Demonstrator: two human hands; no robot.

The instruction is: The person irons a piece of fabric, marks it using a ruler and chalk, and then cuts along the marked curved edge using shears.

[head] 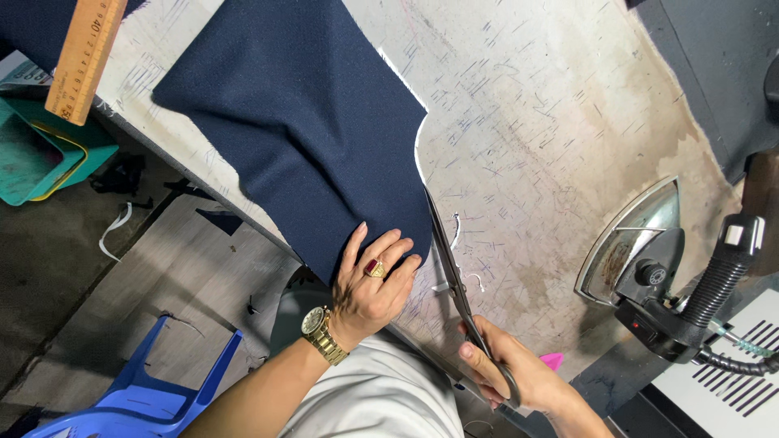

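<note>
A person's left hand (369,284) lies flat, fingers (389,247) spread, pressing navy fabric (300,122) at the near edge of the scuffed desk (552,138). The right hand (511,373) has its fingers closed around the handles of black scissors (454,276), blades along the fabric's curved cut edge. A steam iron (649,259) rests toward the desk's right edge; a wooden ruler (85,57) lies at its far left corner.

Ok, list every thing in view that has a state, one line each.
navy fabric: flat on the table, near edge hanging over, partly cut.
scissors: blades at the fabric's edge, gripped.
left hand: pressed flat on the fabric.
right hand: closed around the scissor handles.
steam iron: resting on the table, unheld.
wooden ruler: lying over the table's edge.
</note>
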